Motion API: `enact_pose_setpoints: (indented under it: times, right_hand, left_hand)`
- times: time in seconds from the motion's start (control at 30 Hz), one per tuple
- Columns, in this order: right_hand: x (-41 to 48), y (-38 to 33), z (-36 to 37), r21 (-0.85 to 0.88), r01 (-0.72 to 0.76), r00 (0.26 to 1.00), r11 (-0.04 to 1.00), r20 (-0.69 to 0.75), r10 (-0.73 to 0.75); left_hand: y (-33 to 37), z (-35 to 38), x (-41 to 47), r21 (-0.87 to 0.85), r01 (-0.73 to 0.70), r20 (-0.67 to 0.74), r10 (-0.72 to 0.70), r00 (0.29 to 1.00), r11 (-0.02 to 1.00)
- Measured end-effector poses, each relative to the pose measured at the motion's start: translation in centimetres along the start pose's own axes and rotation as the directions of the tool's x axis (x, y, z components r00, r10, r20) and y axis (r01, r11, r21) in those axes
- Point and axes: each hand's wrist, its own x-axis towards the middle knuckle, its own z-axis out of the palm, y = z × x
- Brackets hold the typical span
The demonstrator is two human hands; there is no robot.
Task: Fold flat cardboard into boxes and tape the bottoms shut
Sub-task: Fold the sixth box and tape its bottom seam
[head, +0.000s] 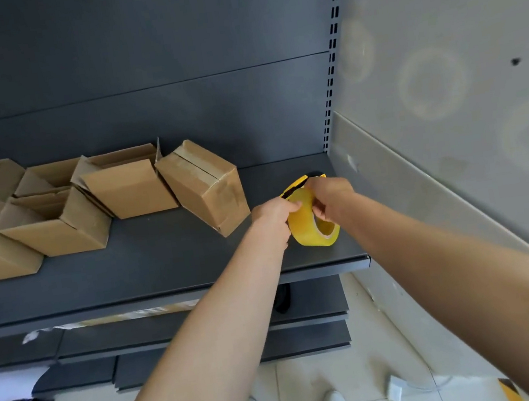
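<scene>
Just right of a taped cardboard box [203, 188] tipped on a grey shelf [164, 268], the left hand [273, 214] grips a yellow tape roll [308, 228] and the right hand [330, 197] hooks fingers into its core, suggesting more taping ahead; folded boxes [55, 223] left of it hide their bottoms.

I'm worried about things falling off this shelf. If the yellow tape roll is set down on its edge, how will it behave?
Likely to roll: the tape roll is round and the shelf looks smooth and flat. Probably light for its size, since the core is hollow. Laid flat, it should stay put.
</scene>
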Motion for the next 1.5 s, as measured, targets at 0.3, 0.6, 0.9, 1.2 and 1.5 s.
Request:
enact_pose_setpoints:
  times: [0.3,0.6,0.9,1.2,1.5]
  right_hand:
    - [0.5,3.0,-0.5,-0.964,0.244,0.841,0.101,0.159,-0.517]
    - [1.4,4.3,1.4,-0.97,0.242,0.838,-0.003,0.211,-0.503]
    - [-2.4,-0.8,10.7,-0.268,0.31,0.946,0.912,0.183,-0.267]
    - [-2.5,-1.5,13.0,-0.157,0.143,0.973,0.977,0.2,-0.111]
    - [-1.3,-3.1,14.6,-0.068,0.059,0.99,0.996,0.134,-0.049]
  left_hand:
    - [-1.7,-0.8,0.2,0.317,-0.25,0.064,0.242,0.968,0.915]
    - [3.8,-8.4,-0.3,0.4,-0.627,-0.235,0.736,0.635,0.668]
    - [8.8,-14.1,3.2,0.741,-0.429,-0.052,0.682,0.73,0.516]
    - [11.5,-14.2,7.1,0.926,-0.29,0.07,0.647,0.759,0.24]
    - [14.0,-14.5,9.1,0.889,-0.386,0.092,0.727,0.68,0.248]
